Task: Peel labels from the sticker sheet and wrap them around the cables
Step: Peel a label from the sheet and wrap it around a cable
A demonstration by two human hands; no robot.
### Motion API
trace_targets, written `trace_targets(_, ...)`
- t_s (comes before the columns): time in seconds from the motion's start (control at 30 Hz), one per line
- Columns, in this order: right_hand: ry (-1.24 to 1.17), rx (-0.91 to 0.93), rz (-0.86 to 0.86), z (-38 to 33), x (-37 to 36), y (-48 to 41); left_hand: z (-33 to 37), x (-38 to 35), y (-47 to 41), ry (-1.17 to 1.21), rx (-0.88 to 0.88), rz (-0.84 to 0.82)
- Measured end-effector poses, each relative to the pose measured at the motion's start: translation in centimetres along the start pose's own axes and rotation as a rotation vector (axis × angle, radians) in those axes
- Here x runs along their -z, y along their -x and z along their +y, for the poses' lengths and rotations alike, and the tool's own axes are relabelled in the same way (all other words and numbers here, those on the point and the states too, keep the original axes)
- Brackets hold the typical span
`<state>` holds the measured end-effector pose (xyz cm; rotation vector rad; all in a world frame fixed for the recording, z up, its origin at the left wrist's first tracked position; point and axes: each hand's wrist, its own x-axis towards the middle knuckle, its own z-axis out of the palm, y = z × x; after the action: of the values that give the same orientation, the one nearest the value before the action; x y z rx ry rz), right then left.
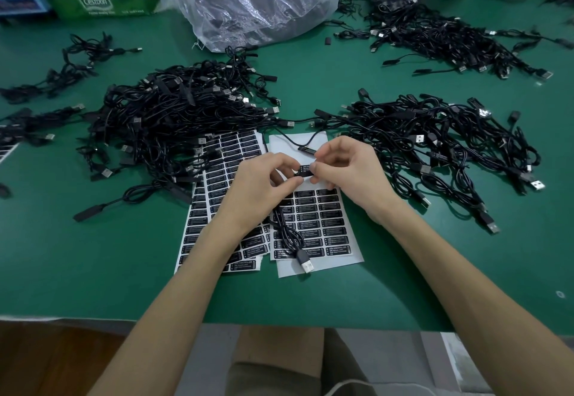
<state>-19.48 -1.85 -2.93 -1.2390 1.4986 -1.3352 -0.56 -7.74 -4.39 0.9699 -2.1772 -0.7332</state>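
Rows at the top of the sticker sheet [323, 221] are already peeled bare, with loads still full below. Just over its middle, the left hand [264, 184] pinches one cable [289, 234] by its little black block and the right hand [344, 172] pinches the label [306, 168] onto it. I'd say that wrap's half done. There are big cable piles [174, 122] either side of the sheet, and I can't tell which is finished.

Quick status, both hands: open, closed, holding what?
Left hand: closed, pinching the cable's labelled block.
Right hand: closed, pinching the same block's other end.
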Motion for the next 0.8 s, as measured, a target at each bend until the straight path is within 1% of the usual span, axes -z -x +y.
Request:
trace_targets(0.2, 0.009, -0.049, -0.034, -0.13, 0.22, -0.11, -0.1, -0.07, 0.05, 0.003, 0.0, 0.0)
trace_targets(0.4, 0.021, -0.054, -0.04, -0.04, 0.46, -0.17, -0.42, -0.05, -0.12, 0.076, 0.021, -0.032)
trace_targets(0.8, 0.077, -0.038, -0.04, -0.21, 0.26, -0.04, -0.58, -0.35, -0.06, 0.008, -0.022, -0.035)
